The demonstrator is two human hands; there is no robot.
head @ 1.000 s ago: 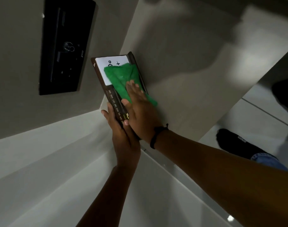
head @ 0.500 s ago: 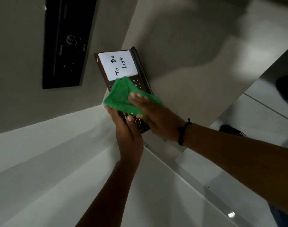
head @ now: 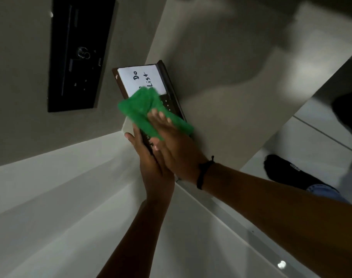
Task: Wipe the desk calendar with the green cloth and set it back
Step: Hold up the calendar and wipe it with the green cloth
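Observation:
The dark brown desk calendar (head: 172, 97) with a white "To Do List" card is held up above the beige desk top (head: 241, 57). My left hand (head: 151, 163) grips its near end from below and the left side. My right hand (head: 177, 149) lies flat on the green cloth (head: 143, 111), pressing it against the calendar's face just below the white card. The cloth covers the calendar's middle and the lower edge of the card. A black cord bracelet is on my right wrist.
A black wall panel (head: 79, 55) with a knob hangs on the grey wall at the left. White surfaces (head: 50, 197) run below my arms. A glossy tiled floor and a black-socked foot (head: 287, 171) show at the right.
The cloth and my right hand slid down off the white card, uncovering "To Do List", then moved back up so the cloth overlaps the card's lower edge. My left hand keeps its grip.

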